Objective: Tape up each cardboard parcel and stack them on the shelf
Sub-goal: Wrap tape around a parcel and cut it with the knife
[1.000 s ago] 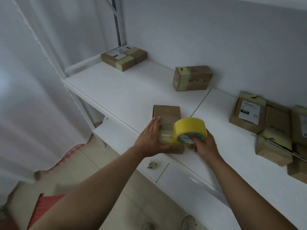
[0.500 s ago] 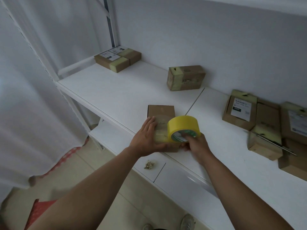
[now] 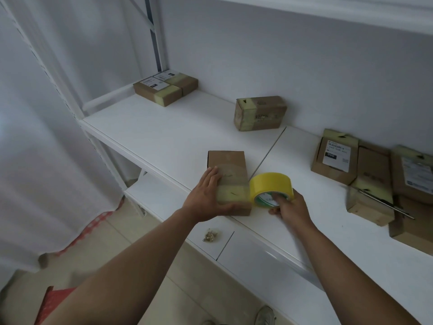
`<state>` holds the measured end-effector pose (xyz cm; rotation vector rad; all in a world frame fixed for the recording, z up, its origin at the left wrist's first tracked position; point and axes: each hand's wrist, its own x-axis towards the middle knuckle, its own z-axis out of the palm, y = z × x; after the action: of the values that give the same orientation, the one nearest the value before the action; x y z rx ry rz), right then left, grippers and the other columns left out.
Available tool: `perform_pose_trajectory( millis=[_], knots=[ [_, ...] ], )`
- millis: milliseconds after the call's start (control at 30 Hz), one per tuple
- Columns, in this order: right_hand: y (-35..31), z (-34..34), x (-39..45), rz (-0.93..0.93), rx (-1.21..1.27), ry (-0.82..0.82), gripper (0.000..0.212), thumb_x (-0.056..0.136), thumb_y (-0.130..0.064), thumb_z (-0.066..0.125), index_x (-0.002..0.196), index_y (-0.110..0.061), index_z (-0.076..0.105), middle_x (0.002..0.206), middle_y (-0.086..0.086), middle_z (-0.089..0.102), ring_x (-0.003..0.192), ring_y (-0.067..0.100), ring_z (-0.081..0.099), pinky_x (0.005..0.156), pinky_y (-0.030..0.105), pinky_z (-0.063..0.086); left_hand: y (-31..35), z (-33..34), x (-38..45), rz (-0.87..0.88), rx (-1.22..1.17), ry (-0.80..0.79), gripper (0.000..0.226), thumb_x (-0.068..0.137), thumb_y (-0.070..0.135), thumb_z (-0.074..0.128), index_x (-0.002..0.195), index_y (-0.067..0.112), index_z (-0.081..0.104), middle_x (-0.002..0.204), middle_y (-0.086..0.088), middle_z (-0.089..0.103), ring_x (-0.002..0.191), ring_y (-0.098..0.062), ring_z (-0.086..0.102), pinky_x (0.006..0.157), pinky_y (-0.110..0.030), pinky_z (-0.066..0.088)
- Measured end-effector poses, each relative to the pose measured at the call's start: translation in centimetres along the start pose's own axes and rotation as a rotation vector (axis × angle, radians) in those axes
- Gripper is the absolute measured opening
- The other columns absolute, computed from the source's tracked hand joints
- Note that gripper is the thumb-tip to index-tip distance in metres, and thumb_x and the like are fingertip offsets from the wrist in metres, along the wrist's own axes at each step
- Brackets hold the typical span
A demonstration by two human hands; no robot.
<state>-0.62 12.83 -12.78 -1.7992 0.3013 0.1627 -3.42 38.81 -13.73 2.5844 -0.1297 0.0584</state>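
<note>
Pressing flat on the parcel (image 3: 228, 181), the left hand (image 3: 207, 198) lies with fingers straight over the top and the thumb along the near side, steadying it on the shelf (image 3: 164, 137). The right hand (image 3: 290, 207) grips the roll of yellow tape (image 3: 271, 190), fingers hooked into its core, and holds it against the parcel's right edge. A band of tape already runs across the near end of the parcel's top to the roll, so the step in hand looks like laying that strip over the right side.

The next move probably calls for drawing the roll down the right face with the left hand holding the parcel firm, then cutting or tearing the strip. Whether the tape reaches under the box cannot be seen from here.

Farther out, a taped pair of parcels (image 3: 165, 90) sits at the far left corner of the shelf and a single taped box (image 3: 260, 113) stands against the wall. At the right lies a loose group of parcels (image 3: 365, 174) with a thin metal tool (image 3: 386, 202) resting across one, perhaps a knife. Some small scraps (image 3: 210, 235) lie on the lower shelf (image 3: 154, 198).
</note>
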Motion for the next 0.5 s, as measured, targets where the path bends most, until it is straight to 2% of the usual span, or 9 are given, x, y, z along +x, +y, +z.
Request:
perform_pose_trajectory(
  millis=[100, 267, 367, 500],
  knots=[
    [0.3, 0.0, 0.3, -0.008, -0.036, 0.005, 0.011, 0.087, -0.022, 0.065, 0.098, -0.022, 0.065, 0.098, 0.013, 0.071, 0.06, 0.034, 0.07, 0.078, 0.058, 0.059, -0.1, 0.0, 0.0, -0.007, -0.017, 0.003, 0.119, 0.067, 0.089, 0.053, 0.155, 0.014, 0.023, 0.166, 0.005, 0.009, 0.152, -0.007, -0.002, 0.124, -0.036, 0.019],
    [-0.7, -0.4, 0.2, -0.034, -0.191, 0.026, 0.017, 0.091, -0.019, 0.063, 0.106, -0.011, 0.064, 0.099, 0.014, 0.068, 0.066, 0.031, 0.071, 0.063, 0.038, 0.06, -0.1, 0.1, 0.1, -0.005, -0.016, 0.001, 0.119, 0.067, 0.088, 0.056, 0.155, 0.014, 0.024, 0.166, 0.006, 0.009, 0.152, -0.006, -0.002, 0.124, -0.036, 0.019],
    [-0.9, -0.5, 0.5, -0.04, -0.257, 0.017, 0.015, 0.091, -0.018, 0.061, 0.104, -0.012, 0.064, 0.097, 0.013, 0.069, 0.066, 0.032, 0.072, 0.066, 0.04, 0.061, -0.1, 0.0, 0.1, -0.003, -0.014, -0.006, 0.123, 0.064, 0.094, 0.049, 0.155, 0.014, 0.023, 0.166, 0.005, 0.009, 0.152, -0.007, -0.002, 0.124, -0.038, 0.019],
    [-1.0, -0.7, 0.9, -0.059, -0.364, -0.003, 0.017, 0.09, -0.02, 0.063, 0.106, -0.013, 0.062, 0.097, 0.012, 0.069, 0.075, 0.035, 0.071, 0.069, 0.041, 0.06, -0.1, 0.0, 0.1, -0.006, -0.016, -0.009, 0.125, 0.061, 0.096, 0.045, 0.155, 0.015, 0.023, 0.166, 0.006, 0.008, 0.152, -0.006, -0.002, 0.124, -0.038, 0.021]
  ],
)
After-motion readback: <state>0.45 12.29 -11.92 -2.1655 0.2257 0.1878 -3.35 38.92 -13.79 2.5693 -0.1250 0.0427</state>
